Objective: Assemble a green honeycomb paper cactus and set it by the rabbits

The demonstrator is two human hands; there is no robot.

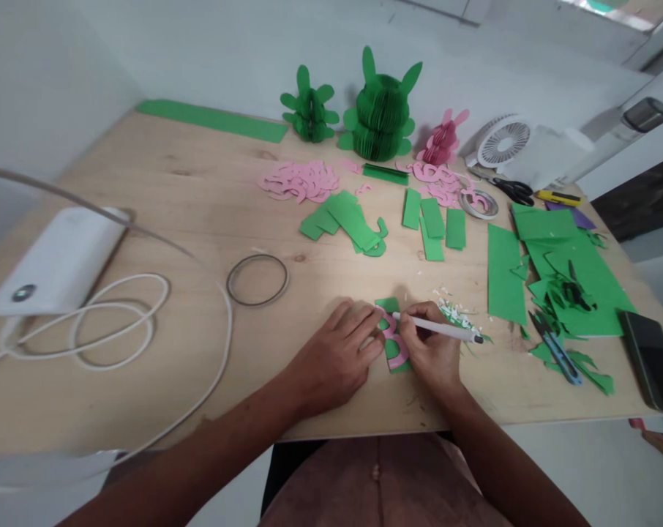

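A small green paper rectangle (387, 302) lies on the table near its front edge, with a curvy pink paper cutout (398, 353) on top. Fingertips of my left hand (334, 359) press the cutout's left side down and hold it in place. Pinched in my right hand (433, 359) is a white pen (440, 327), its tip at the cutout's right edge. White and green paper scraps (457, 313) are scattered just beyond my right hand.
Behind lie green paper pieces (342, 218), pink cutouts (298, 181) and a tape roll (478, 204). Green paper honeycomb figures (383, 117) stand by the wall. Thread snips (555, 347) and a phone (650, 359) are at right; a white cable (145, 316) curls at left.
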